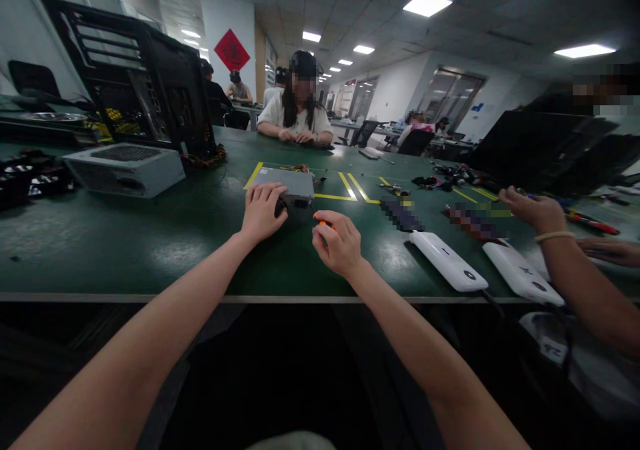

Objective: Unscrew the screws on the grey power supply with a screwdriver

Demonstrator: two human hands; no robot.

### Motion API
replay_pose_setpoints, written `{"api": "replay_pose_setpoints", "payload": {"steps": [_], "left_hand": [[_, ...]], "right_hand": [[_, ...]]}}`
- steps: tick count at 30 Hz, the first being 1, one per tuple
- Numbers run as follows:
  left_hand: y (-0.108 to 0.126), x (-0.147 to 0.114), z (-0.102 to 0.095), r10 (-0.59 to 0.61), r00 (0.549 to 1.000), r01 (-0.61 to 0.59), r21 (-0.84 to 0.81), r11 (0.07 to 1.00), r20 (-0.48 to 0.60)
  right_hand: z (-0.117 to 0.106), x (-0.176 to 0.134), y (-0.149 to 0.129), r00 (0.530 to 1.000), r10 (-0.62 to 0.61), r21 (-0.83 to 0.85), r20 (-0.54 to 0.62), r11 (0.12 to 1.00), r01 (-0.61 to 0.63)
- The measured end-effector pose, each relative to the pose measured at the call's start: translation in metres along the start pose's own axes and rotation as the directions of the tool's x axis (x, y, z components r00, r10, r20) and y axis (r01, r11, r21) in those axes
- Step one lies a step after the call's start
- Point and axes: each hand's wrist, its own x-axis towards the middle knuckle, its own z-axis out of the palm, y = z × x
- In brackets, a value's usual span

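Observation:
A grey metal computer power supply [295, 182] lies on the green table in front of me, with coloured wires at its far side. My left hand [264, 210] holds its near left part, fingers over the top and thumb down by the near side. My right hand [339, 240] is closed round a screwdriver [324, 221] with an orange handle. The thin shaft points toward the near right corner of the power supply. Whether the tip touches a screw, I cannot tell.
Left, another power supply [127, 170] lies beside a black computer case [135, 83]. Yellow tape [347, 187] marks the table. Two white power banks [450, 261] lie right, near a co-worker's hand [535, 211]. Another person [295, 117] sits opposite. Cables [450, 177] lie farther back.

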Motion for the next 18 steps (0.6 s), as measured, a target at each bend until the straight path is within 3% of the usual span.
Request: {"api": "replay_pose_setpoints", "payload": {"steps": [7, 18], "left_hand": [[-0.0009, 0.0001, 0.002, 0.005, 1.0, -0.006, -0.011, 1.0, -0.015], [0.0007, 0.0002, 0.0024, -0.007, 1.0, 0.007, -0.015, 1.0, -0.011]], "right_hand": [[0.0035, 0.0019, -0.0076, 0.981, -0.179, -0.021, 0.072, 0.983, 0.18], [0.0056, -0.0009, -0.0059, 0.993, -0.096, -0.009, 0.064, 0.995, 0.097]]}}
